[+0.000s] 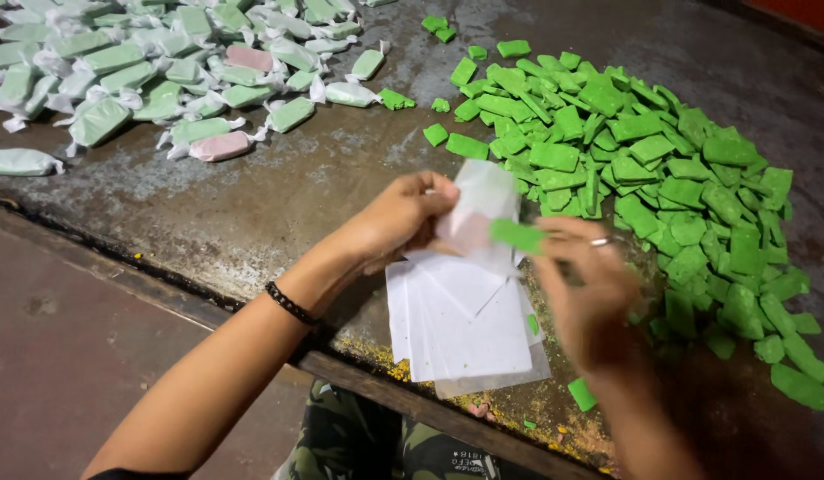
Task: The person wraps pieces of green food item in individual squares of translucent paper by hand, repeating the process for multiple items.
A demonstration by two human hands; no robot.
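My left hand (403, 218) pinches a thin white wrapper sheet (483, 200) held up above a stack of white wrapper sheets (461, 333) lying near the board's front edge. My right hand (590, 293), with a ring on one finger, holds a flat green candy piece (517, 235) against that sheet. A black band circles my left wrist. Just right of my hands a large heap of bare green candy pieces (661, 187) spreads across the dark worn board (279, 204).
A pile of wrapped candies (145, 71), mostly green with a few pink, lies at the far left. Loose green pieces (581, 394) sit near the front edge. Below the board is a reddish floor (65, 338) and my camouflage-patterned lap (359, 444).
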